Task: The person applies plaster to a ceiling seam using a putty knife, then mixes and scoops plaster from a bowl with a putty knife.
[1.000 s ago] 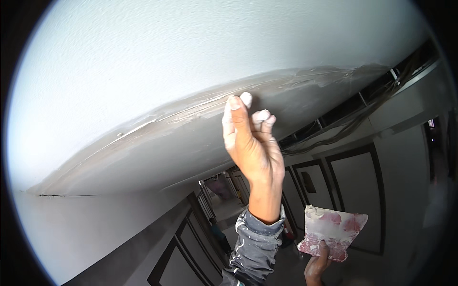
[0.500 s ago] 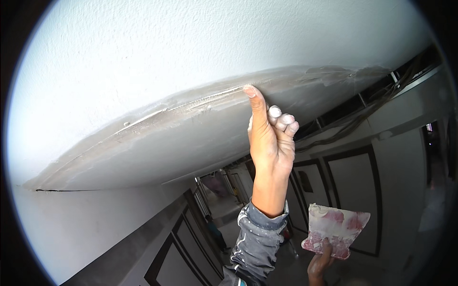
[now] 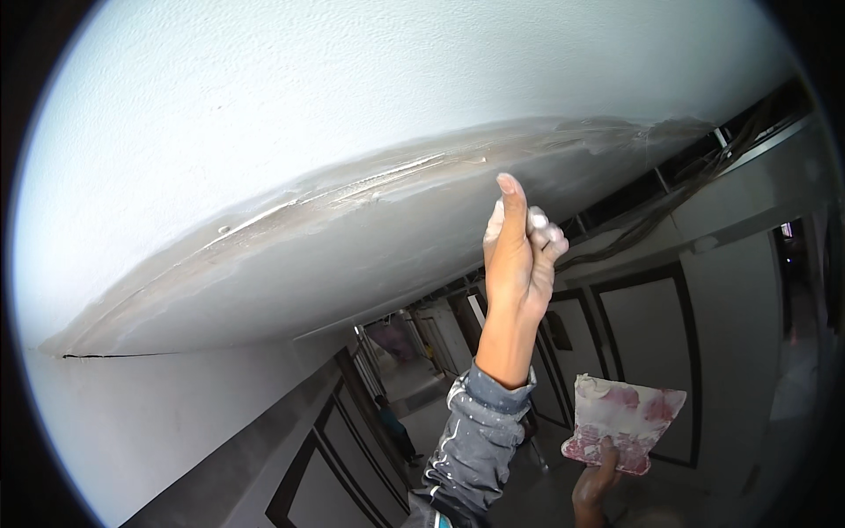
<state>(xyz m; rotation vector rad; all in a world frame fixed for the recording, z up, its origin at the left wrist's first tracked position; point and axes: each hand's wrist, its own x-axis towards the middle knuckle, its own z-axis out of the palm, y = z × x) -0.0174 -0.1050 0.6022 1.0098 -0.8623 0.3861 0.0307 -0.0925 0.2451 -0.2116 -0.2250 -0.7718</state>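
Observation:
My left hand [image 3: 519, 251] is raised to the ceiling [image 3: 370, 106]. One digit points up and touches the grey filled seam [image 3: 387, 176] that runs across it. The other fingers are curled in and smeared with white putty. The grey sleeve [image 3: 475, 440] on this arm is spattered with white. Lower right, my right hand [image 3: 594, 480] grips the lower edge of a flat board [image 3: 625, 422] smeared with pink and white filler. The board stays well below the ceiling.
A corridor stretches ahead, its walls lined with dark-framed panels [image 3: 651, 334]. An open ceiling strip with cables [image 3: 695, 167] runs along the right. A person [image 3: 392, 422] stands far down the corridor. A thin crack [image 3: 114, 355] marks the wall's top at left.
My left hand has slid to the right along the ceiling seam, and its fingers have curled in more. The board in my right hand has barely moved.

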